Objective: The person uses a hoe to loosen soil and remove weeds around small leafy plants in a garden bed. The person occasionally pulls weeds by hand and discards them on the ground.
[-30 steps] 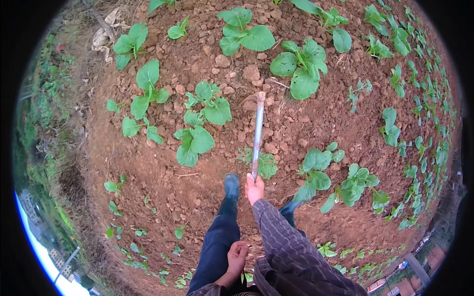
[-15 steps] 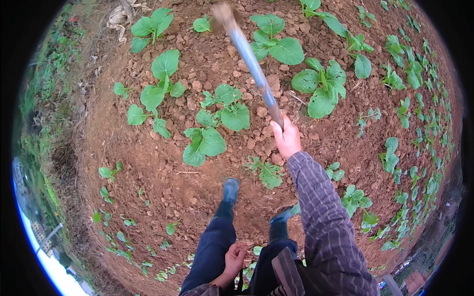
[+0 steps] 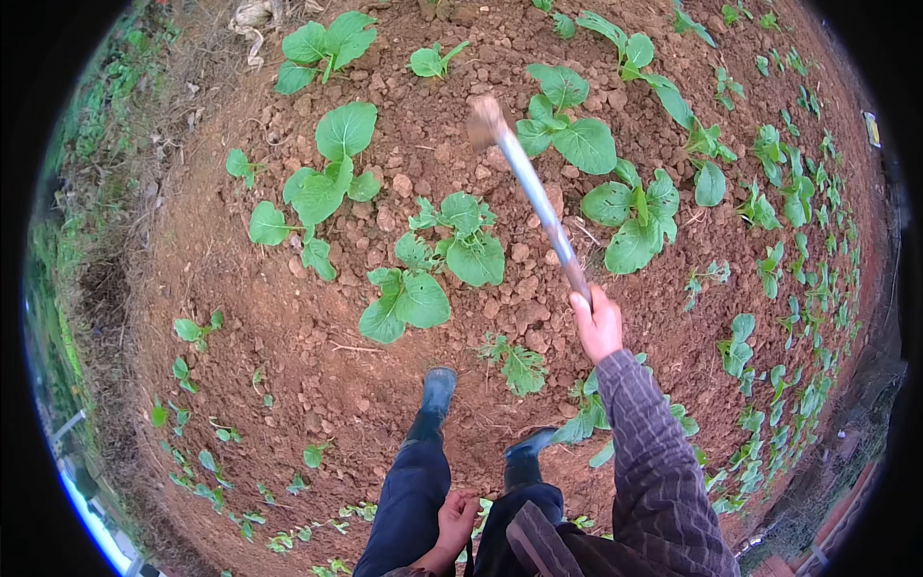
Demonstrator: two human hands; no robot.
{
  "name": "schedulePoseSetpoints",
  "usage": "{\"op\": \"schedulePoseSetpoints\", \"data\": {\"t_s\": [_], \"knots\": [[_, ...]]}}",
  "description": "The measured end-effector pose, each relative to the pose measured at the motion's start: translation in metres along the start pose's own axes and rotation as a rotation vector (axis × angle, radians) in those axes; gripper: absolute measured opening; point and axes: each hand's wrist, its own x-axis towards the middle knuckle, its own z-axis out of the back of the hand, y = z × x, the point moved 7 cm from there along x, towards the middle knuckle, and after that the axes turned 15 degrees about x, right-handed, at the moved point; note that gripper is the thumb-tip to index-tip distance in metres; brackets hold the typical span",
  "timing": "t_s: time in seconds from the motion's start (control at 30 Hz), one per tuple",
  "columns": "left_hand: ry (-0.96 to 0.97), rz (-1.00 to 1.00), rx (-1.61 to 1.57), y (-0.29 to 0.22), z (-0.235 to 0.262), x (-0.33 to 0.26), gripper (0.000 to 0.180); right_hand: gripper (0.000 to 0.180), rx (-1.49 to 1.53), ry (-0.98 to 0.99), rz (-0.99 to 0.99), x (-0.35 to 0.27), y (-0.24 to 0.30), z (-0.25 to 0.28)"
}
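**Hoe raised over the seedling rows**

The right hand point(image 3: 598, 325) is clenched round the lower end of the hoe point(image 3: 535, 192), whose handle slants up and left, its blurred blade above clods between leafy plants point(image 3: 452, 252). The left hand point(image 3: 456, 520) rests on the thigh, fingers loosely curled, grasping nothing visible (its palm is hidden). Boots point(image 3: 437, 389) stand on bare soil point(image 3: 288, 337); the body is cut off below.
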Motion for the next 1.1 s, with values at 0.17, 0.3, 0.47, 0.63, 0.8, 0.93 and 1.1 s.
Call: {"op": "schedulePoseSetpoints", "data": {"t_s": [0.17,0.3,0.47,0.63,0.8,0.93,1.1], "knots": [[-0.014,0.002,0.059,-0.014,0.009,0.005,0.02,0.031,0.232,-0.116,0.232,0.08,0.082,-0.031],[-0.028,0.001,0.025,-0.034,0.006,0.01,0.021,0.042,-0.053,0.03,-0.177,0.066,-0.067,-0.052],[-0.03,0.024,0.002,-0.025,0.005,0.002,0.02,0.039,-0.025,0.031,-0.161,0.034,-0.036,-0.037],[0.009,-0.01,0.047,-0.018,0.005,0.008,0.019,0.032,0.185,-0.061,0.091,0.006,0.008,-0.007],[-0.001,-0.035,0.096,-0.023,0.002,0.008,0.018,0.036,-0.069,0.033,-0.171,-0.001,-0.082,-0.002],[-0.007,-0.027,0.12,-0.008,0.005,0.01,0.019,0.037,0.036,-0.013,-0.094,-0.012,-0.055,0.003],[-0.02,-0.028,0.154,-0.011,0.005,0.003,0.018,0.028,0.425,-0.305,0.145,-0.082,-0.013,0.033]]}}
